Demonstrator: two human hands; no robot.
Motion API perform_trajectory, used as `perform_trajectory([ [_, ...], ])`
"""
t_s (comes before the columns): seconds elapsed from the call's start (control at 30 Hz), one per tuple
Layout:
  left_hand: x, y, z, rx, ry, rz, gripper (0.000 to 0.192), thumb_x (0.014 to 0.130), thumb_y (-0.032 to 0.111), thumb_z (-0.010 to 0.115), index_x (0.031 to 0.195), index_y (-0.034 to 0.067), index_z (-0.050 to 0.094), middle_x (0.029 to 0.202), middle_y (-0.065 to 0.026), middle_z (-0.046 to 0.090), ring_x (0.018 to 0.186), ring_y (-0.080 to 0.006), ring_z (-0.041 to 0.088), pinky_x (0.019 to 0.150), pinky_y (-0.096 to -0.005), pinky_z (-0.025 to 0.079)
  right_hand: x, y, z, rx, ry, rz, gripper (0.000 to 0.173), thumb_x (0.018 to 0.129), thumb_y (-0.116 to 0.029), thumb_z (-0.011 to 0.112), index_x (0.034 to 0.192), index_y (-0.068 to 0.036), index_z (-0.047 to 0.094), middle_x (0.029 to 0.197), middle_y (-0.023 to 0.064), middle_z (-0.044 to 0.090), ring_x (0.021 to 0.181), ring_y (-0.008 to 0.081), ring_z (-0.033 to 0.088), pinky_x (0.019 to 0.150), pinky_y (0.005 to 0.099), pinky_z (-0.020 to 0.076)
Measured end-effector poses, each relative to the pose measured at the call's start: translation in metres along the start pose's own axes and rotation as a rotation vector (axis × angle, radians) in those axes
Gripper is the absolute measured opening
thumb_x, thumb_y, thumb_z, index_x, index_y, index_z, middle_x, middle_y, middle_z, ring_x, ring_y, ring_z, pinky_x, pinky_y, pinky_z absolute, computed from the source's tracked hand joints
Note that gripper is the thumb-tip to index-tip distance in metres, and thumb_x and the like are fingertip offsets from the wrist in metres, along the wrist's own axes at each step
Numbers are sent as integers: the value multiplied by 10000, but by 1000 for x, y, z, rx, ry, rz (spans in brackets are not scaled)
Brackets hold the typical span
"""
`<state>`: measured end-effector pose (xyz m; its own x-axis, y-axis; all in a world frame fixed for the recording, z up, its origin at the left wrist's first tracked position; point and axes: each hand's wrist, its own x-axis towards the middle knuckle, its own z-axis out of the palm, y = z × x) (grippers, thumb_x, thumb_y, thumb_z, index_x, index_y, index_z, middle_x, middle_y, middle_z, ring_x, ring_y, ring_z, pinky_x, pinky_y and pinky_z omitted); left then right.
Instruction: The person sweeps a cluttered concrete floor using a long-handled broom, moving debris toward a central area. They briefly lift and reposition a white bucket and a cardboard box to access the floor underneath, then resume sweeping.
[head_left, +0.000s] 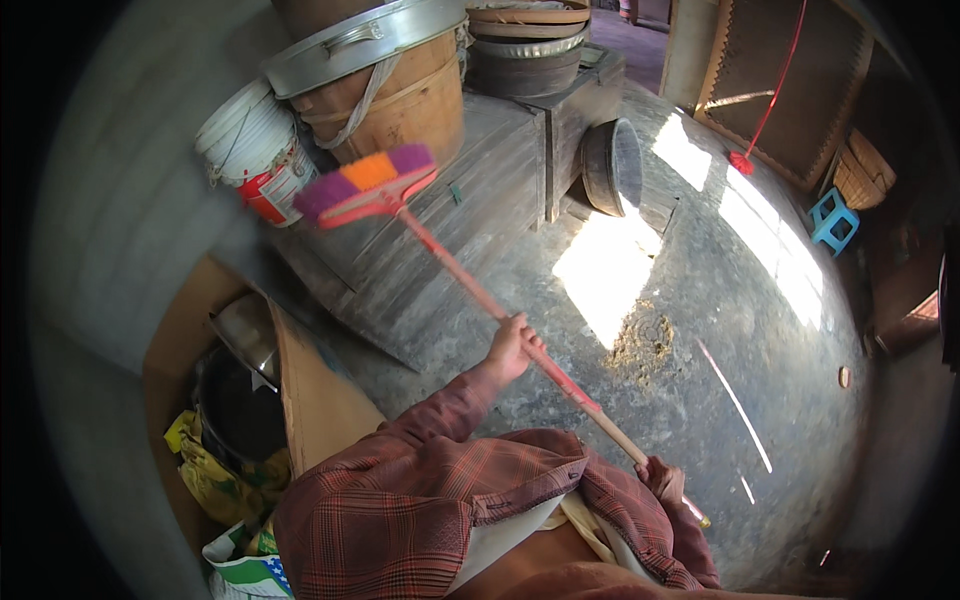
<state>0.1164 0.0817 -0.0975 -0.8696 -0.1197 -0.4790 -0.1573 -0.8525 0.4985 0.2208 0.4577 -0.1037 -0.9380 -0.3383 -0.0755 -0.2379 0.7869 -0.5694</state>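
Note:
My left hand (511, 349) grips a broom (457, 271) around the middle of its worn red handle. Lower down, my right hand (661, 480) is closed around the bare pole close to its end. The broom is raised at a slant, its head up at the left. Purple and orange bristles (367, 176) face upward there, in front of a wooden bucket (405, 101) and beside a white lidded pail (259, 150). On the concrete floor (570, 450), past the handle, lies a patch of brownish-yellow debris (641, 337) at the edge of a sunlit area.
An open cardboard box (322, 397) with pots and bags stands at left. A wooden chest (480, 195) carries the bucket, an aluminium basin (367, 45) and stacked trays (529, 30). A dark basin (611, 169) leans against it. At right are a blue stool (834, 221) and a basket (862, 172).

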Motion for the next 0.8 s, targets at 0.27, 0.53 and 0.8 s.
perform_trajectory([
  [0.27, 61, 33, 94, 201, -244, 87, 300, 870, 274, 552, 686, 173, 337, 550, 50, 328, 510, -124, 364, 598, -349, 397, 12, 0, 54, 620, 39, 136, 289, 849, -235, 585, 722, 15, 515, 526, 30, 402, 540, 66, 364, 440, 268, 346],
  [0.53, 115, -5, -44, -12, 88, 41, 292, 847, 282, 574, 682, 173, 360, 529, 31, 317, 461, -141, 341, 537, -374, 379, 15, 4, 53, 253, -78, 15, 279, 833, -283, 608, 736, -33, 529, 560, 123, 520, 512, 215, 540, 460, 352, 419],
  [0.8, 24, 28, -48, -208, -59, 120, 333, 876, 275, 533, 630, 191, 324, 531, 62, 262, 475, -105, 302, 576, -307, 364, 33, -17, 17, -39, -42, -140, 238, 800, -296, 633, 739, -91, 530, 631, 101, 582, 565, 321, 581, 459, 415, 446],
])
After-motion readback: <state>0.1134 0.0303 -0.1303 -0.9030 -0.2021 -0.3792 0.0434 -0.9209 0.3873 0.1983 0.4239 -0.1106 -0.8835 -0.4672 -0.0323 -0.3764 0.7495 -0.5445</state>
